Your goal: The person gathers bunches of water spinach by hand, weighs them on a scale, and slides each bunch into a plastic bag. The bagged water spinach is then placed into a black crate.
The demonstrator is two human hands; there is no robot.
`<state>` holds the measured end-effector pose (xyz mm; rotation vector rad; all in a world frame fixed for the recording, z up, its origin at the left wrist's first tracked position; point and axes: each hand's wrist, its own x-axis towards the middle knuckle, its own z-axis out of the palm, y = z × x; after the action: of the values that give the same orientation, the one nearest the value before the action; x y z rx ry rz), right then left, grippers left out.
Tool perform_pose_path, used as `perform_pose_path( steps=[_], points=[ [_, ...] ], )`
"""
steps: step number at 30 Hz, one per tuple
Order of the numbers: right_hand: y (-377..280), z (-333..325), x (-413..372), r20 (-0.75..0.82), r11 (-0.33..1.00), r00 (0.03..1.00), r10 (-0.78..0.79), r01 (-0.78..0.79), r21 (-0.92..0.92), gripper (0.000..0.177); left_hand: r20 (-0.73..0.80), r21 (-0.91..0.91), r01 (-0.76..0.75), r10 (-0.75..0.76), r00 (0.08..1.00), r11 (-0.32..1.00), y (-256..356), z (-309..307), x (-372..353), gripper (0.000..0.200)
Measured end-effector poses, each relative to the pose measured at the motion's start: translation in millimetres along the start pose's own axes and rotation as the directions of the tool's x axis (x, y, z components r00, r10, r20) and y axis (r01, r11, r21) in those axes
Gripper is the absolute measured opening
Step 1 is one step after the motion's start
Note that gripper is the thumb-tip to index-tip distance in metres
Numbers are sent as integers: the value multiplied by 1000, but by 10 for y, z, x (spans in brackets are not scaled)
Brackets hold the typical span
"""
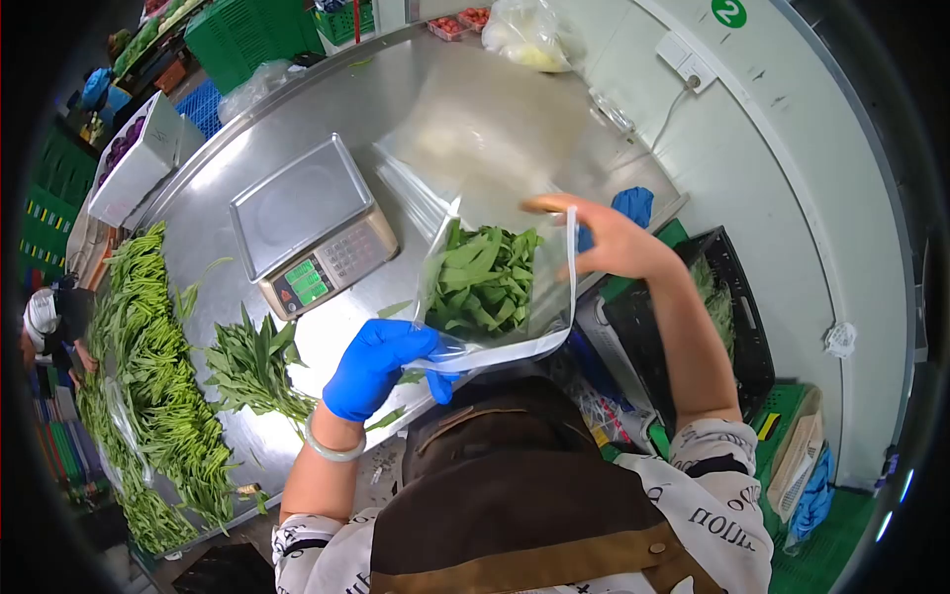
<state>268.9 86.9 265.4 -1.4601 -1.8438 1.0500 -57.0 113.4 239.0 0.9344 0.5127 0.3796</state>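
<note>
In the middle of the frame, the left hand (381,361), in a blue glove, is closed on the lower left corner of a clear bag (507,346) filled with green leaves (483,282). The bare right hand (612,240) pinches the bag's right edge. The bag is held up above the steel table (475,109), right of the scale (312,223).
</note>
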Motion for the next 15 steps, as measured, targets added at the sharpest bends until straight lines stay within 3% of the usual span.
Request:
perform_pose_path(
  steps=[1, 2, 4, 5, 6, 7, 9, 10, 12, 13, 14, 15],
  points=[
    [51, 148, 67, -15, 972, 1000, 11, -7, 235, 50, 12, 25, 14, -15, 1000, 1000, -9, -1, -4, 33],
    [135, 240, 142, 24, 969, 999, 31, -36, 245, 43, -2, 85, -1, 2, 1000, 996, -18, -1, 29, 34],
    [271, 267, 399, 104, 964, 994, 45, -70, 255, 31, 42, 25, -139, 138, 990, 990, 29, -61, 171, 36],
    [294, 239, 501, -55, 949, 996, 67, -47, 313, 26, -33, 196, -212, 223, 974, 957, 36, -209, 283, 35],
    [318, 221, 599, -203, 931, 974, 100, -19, 366, 22, -269, 5, -263, 254, 929, 965, 135, -143, 376, 35],
    [324, 242, 644, -337, 911, 931, 137, 16, 413, 19, -350, 77, -326, 332, 876, 942, 288, -90, 364, 35],
    [143, 160, 489, -463, 911, 884, 66, 136, 389, 18, -359, 194, -494, 530, 769, 848, 362, 2, 241, 36],
    [111, 114, 328, -526, 908, 849, 40, 189, 374, 18, -341, 611, -367, 652, 677, 701, 357, 157, 82, 36],
    [213, 144, -143, -467, 723, 830, -304, 520, 455, 13, -385, 638, -298, 629, 675, 710, -133, 359, -233, 31],
    [343, 171, -357, -389, 798, 820, -420, 538, 273, 13, -407, 649, -262, 617, 673, 714, -376, 460, -390, 28],
    [518, 261, -572, -292, 828, 807, -513, 555, 81, 15, -543, 366, -287, 454, 706, 885, -755, 612, -482, 22],
    [679, 422, -807, -282, 880, 843, -458, 474, -11, 13, -560, 237, -253, 345, 753, 938, -1154, 664, -567, 19]
  ],
)
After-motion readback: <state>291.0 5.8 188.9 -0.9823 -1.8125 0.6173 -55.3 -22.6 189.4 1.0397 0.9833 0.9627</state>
